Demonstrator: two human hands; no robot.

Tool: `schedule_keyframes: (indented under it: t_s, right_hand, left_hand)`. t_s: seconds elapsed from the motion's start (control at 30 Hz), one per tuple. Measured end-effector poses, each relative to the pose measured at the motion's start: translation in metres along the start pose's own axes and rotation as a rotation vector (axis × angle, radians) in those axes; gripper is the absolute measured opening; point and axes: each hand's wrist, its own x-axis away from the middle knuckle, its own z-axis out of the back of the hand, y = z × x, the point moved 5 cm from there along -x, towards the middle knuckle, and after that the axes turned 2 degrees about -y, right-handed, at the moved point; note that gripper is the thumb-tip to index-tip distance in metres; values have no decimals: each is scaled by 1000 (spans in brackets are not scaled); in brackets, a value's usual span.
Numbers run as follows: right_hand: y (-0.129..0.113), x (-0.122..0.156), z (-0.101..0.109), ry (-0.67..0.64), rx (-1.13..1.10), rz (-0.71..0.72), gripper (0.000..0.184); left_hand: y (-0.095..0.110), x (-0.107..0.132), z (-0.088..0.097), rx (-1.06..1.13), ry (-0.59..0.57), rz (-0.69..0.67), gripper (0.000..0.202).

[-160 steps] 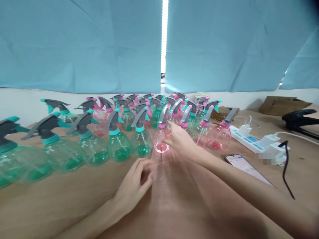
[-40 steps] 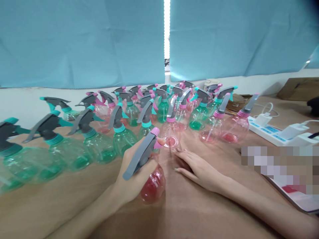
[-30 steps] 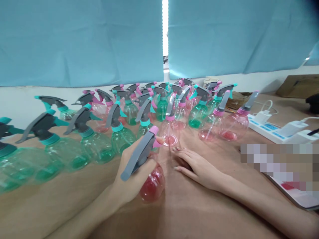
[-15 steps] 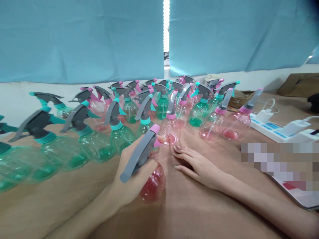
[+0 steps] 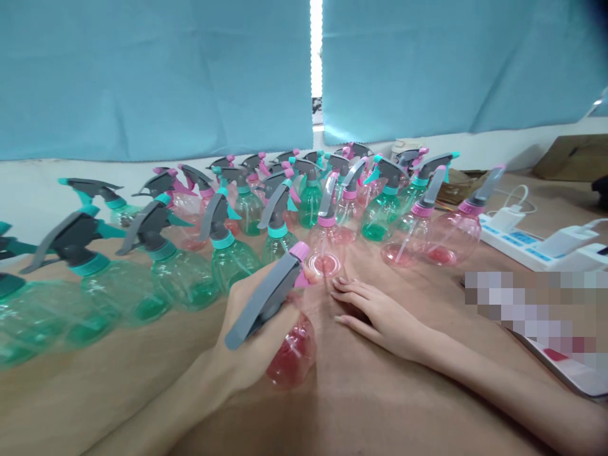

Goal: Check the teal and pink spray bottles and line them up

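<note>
My left hand [image 5: 254, 335] is wrapped round the neck of a pink spray bottle [image 5: 295, 354], which has a grey trigger head with a pink nozzle. Part of this bottle is hidden behind my fingers. To its right, my right hand [image 5: 380, 316] lies palm down on the brown tabletop [image 5: 361, 405], fingers loosely stretched and holding nothing. Just beyond my fingertips stands a clear pink spray bottle [image 5: 325, 244]. Left of my left hand, green spray bottles [image 5: 235, 256] with turquoise collars form a slanting row.
Several more pink and green spray bottles crowd the back, by the wall. At right are a pink bottle [image 5: 453, 234], a white power strip [image 5: 513, 244] with plugs, and a flat, partly blurred-out object [image 5: 570, 370]. Blue curtains [image 5: 156, 76] hang behind, with cardboard [image 5: 570, 158] at back right.
The held bottle's trigger head has dipped very slightly, still in my left hand. My right hand rests in nearly the same spot, and the view has shifted a little.
</note>
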Motion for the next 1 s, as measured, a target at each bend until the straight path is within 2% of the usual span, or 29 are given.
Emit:
schedule_keyframes:
  t_s: [0.2,0.4,0.53,0.63,0.83,1.0]
  right_hand:
    - [0,0,-1,1,8,1,44]
    - [1,0,0,6,-6,-1,44]
    - [-1,0,1,3,-15,1,44]
    - [-1,0,1,6,-17,2,43]
    - [-2,0,2,14,-26,12,42]
    - [-1,0,1,3,-21,8,42]
  left_hand:
    - [-1,-3,0,31,-23,-7,17]
    - [3,-3,2,8,12,-22,5]
    - [6,-4,1,59,-23,-34,9]
    - [3,-4,0,73,-38,-10,7]
    - [-6,-2,3,25,61,-19,1]
    - [-14,3,1,-11,53,42,11]
